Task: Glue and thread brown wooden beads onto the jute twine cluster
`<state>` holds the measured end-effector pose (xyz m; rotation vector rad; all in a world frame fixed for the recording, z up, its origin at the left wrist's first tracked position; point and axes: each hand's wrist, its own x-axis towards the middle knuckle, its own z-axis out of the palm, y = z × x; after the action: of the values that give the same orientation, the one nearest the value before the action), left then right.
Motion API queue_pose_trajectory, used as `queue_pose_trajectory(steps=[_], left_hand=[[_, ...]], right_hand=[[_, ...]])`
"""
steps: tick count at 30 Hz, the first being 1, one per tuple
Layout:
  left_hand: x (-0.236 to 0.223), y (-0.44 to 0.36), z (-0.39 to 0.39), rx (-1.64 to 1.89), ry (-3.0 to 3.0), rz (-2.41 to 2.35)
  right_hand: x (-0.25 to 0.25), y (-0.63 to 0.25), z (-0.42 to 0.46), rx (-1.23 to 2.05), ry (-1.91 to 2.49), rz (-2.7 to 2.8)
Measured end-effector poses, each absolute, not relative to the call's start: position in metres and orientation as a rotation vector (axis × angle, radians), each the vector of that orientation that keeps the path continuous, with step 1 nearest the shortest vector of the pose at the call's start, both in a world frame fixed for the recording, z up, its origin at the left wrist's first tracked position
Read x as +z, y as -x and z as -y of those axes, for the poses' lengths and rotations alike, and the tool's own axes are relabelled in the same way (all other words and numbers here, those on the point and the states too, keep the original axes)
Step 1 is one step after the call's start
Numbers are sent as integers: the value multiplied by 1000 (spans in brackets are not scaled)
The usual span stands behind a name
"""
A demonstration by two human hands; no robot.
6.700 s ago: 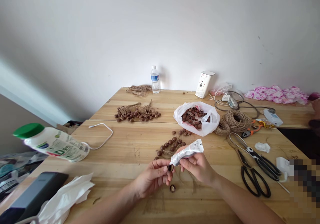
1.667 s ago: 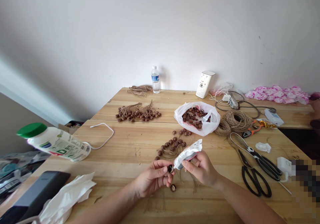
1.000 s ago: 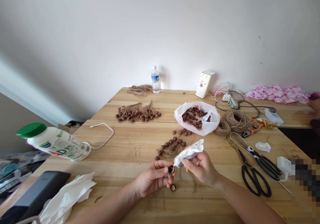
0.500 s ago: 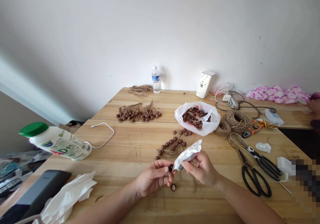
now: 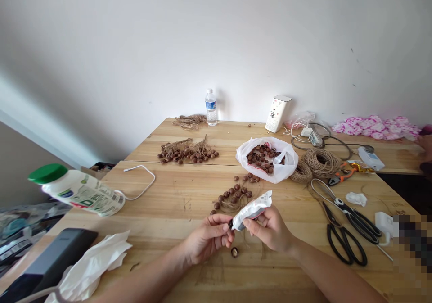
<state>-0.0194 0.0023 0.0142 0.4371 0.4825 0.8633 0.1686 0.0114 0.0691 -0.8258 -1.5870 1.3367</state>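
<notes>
My left hand point(image 5: 207, 240) pinches a small dark nut shell point(image 5: 231, 224) between thumb and fingers. A squeeze tube point(image 5: 254, 207), white with grey and red print, is gripped in my right hand point(image 5: 275, 232). Its nozzle points down and left and meets the shell; the very tip is hard to make out. Just below my left fingers, a hollow shell half point(image 5: 234, 252) lies on the wooden table point(image 5: 189, 276). Beyond my hands lie several round brown nuts point(image 5: 232, 195) with loose twine among them.
Behind are a plastic bag point(image 5: 288, 161) of shells, nut-and-twine bundles point(image 5: 189, 153) and a water bottle point(image 5: 211, 109). To the right lie twine coils point(image 5: 320, 162), pliers point(image 5: 342, 175) and scissors point(image 5: 347, 244). At left are a tilted green-capped bottle point(image 5: 81, 192), tissue point(image 5: 94, 264) and a cable point(image 5: 153, 183).
The tube has shifted slightly left and lies flatter, its nozzle now closer over the shell in my left hand. My hands keep their grips.
</notes>
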Motion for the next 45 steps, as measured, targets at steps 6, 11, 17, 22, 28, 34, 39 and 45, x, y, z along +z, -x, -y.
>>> queue_pose_trajectory(steps=[6,11,17,22,28,34,39,45], left_hand=[[15,19,-3,864,-432,-495],[18,18,-3,872,-431,-504],[20,18,-2,876,-431,-518],[20,18,-3,871,-432,-519],[19,18,-3,882,-439,-510],[18,18,-2,877,-436,-513],[18,19,-2,869,-440,-499],[17,19,-2,876,-445,-486]], right_hand=[[70,-168,-13,1330,833,1602],[70,-170,-14,1316,859,1592],[69,-171,-13,1291,875,1577],[69,-169,-14,1303,857,1593],[69,-171,-14,1278,902,1581],[69,-171,-14,1261,903,1600],[71,-169,-12,1271,898,1611],[70,-171,-13,1275,891,1578]])
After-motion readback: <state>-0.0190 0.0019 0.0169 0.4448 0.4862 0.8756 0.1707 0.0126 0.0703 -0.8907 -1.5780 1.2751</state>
